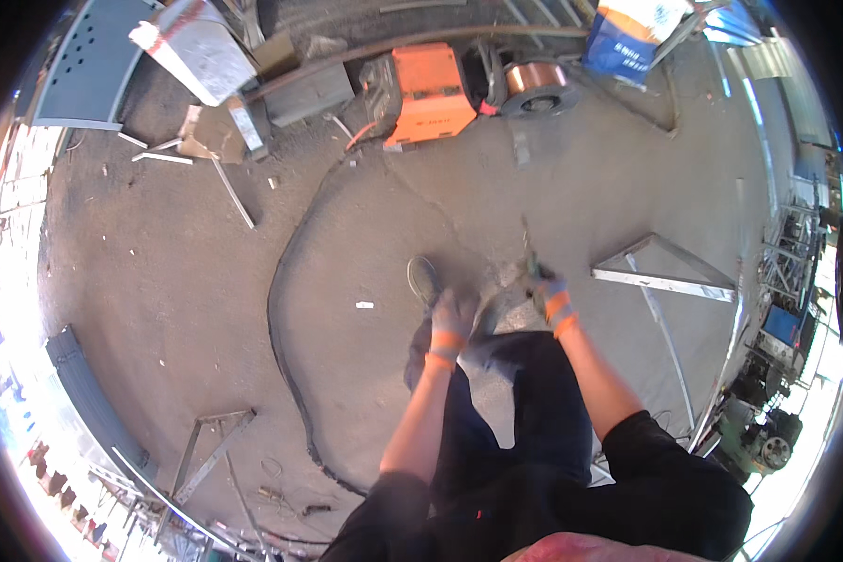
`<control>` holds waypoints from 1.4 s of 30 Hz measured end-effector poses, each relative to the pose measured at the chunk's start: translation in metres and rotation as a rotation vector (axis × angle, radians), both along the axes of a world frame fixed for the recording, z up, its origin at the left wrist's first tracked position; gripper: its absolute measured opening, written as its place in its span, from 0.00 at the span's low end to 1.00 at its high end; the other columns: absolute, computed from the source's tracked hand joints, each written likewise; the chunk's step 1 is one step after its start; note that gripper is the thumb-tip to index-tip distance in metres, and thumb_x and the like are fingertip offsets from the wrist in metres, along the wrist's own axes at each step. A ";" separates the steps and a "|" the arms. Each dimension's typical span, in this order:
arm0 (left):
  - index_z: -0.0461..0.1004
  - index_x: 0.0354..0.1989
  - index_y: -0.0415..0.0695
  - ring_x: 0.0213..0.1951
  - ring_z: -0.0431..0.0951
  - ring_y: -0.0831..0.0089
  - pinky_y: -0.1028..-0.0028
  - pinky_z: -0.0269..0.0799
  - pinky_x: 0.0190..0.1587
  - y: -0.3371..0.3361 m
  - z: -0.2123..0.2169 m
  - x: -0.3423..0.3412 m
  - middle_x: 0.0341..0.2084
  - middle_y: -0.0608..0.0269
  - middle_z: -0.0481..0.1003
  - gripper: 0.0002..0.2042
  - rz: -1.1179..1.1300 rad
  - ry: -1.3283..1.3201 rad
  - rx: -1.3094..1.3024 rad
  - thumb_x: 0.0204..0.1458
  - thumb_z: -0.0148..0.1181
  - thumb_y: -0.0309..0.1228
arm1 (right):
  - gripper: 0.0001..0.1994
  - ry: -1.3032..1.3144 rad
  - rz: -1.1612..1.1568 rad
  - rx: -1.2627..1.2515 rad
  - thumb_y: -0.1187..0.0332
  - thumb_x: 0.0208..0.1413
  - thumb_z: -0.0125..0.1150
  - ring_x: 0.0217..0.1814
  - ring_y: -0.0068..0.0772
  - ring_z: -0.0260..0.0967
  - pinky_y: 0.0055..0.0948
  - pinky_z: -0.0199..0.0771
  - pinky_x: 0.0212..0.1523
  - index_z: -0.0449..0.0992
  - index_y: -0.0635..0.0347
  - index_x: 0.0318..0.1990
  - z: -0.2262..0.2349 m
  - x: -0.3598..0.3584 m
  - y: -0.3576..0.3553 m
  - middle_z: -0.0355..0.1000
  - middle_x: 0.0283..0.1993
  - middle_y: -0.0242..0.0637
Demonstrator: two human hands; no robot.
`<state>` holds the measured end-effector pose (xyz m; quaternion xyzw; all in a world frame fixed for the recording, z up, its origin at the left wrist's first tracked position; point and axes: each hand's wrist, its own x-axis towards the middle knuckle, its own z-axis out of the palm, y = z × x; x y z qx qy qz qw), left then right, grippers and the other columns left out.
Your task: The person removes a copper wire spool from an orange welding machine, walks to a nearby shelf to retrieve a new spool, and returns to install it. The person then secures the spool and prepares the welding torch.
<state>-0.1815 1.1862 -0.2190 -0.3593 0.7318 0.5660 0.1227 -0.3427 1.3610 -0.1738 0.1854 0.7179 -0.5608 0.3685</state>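
Observation:
My right hand (549,292), in a grey glove with an orange cuff, is closed around a slim dark hand tool (533,258). The tool's thin end points away from me, and motion smears its outline, so its exact kind is unclear. My left hand (453,314), gloved the same way, hangs above my legs near one shoe (423,279). Blur hides its fingers, and no object shows in it. Both hands are apart, over the concrete floor (384,234).
Ahead stands an orange wire feeder (431,98) with a copper-coloured wire spool (536,86). A thick black cable (274,309) curves along my left. Triangular metal frames stand at right (665,279) and lower left (183,468). Metal strips (234,195) lie at far left.

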 end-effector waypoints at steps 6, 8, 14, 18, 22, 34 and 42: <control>0.73 0.61 0.40 0.52 0.78 0.68 0.67 0.73 0.58 -0.078 -0.135 -0.183 0.54 0.59 0.78 0.16 0.785 0.473 0.500 0.67 0.56 0.29 | 0.25 0.038 -0.114 -0.248 0.74 0.52 0.66 0.37 0.23 0.72 0.24 0.71 0.36 0.77 0.67 0.60 -0.112 -0.136 -0.034 0.78 0.49 0.37; 0.74 0.61 0.41 0.54 0.78 0.68 0.69 0.72 0.58 -0.107 -0.162 -0.214 0.55 0.59 0.77 0.16 0.769 0.498 0.340 0.66 0.57 0.30 | 0.25 0.018 -0.103 -0.253 0.74 0.52 0.66 0.36 0.23 0.72 0.24 0.71 0.35 0.77 0.67 0.60 -0.133 -0.155 -0.035 0.78 0.49 0.37; 0.69 0.65 0.34 0.63 0.72 0.70 0.72 0.65 0.66 -0.187 -0.209 -0.285 0.62 0.54 0.72 0.20 0.557 0.536 0.004 0.70 0.53 0.32 | 0.25 0.138 0.003 -0.391 0.69 0.52 0.69 0.40 0.25 0.75 0.24 0.74 0.38 0.78 0.66 0.60 -0.184 -0.237 -0.045 0.78 0.52 0.38; 0.72 0.61 0.34 0.54 0.74 0.72 0.72 0.68 0.61 -0.215 -0.218 -0.326 0.58 0.56 0.75 0.18 0.610 0.720 0.037 0.70 0.54 0.35 | 0.24 0.410 0.041 -0.392 0.67 0.54 0.70 0.48 0.27 0.78 0.24 0.77 0.46 0.79 0.65 0.59 -0.212 -0.300 -0.061 0.79 0.52 0.38; 0.74 0.51 0.34 0.37 0.76 0.66 0.66 0.75 0.48 -0.239 -0.218 -0.353 0.46 0.53 0.79 0.23 0.570 0.503 -0.134 0.63 0.62 0.45 | 0.20 0.641 0.042 -0.557 0.69 0.55 0.70 0.43 0.21 0.73 0.22 0.71 0.47 0.81 0.61 0.57 -0.224 -0.353 -0.076 0.80 0.48 0.31; 0.81 0.43 0.38 0.45 0.82 0.48 0.57 0.74 0.51 -0.238 -0.241 -0.363 0.38 0.44 0.83 0.24 0.385 0.313 -0.641 0.55 0.66 0.51 | 0.21 0.432 -0.088 -1.077 0.78 0.55 0.70 0.52 0.27 0.78 0.24 0.76 0.57 0.80 0.65 0.57 -0.250 -0.413 -0.152 0.81 0.51 0.37; 0.82 0.40 0.35 0.35 0.81 0.69 0.67 0.76 0.40 -0.237 -0.216 -0.341 0.33 0.55 0.83 0.20 0.282 0.314 -0.331 0.57 0.68 0.45 | 0.20 0.393 0.019 -0.969 0.78 0.55 0.69 0.48 0.22 0.77 0.21 0.74 0.54 0.80 0.66 0.56 -0.223 -0.404 -0.137 0.80 0.49 0.35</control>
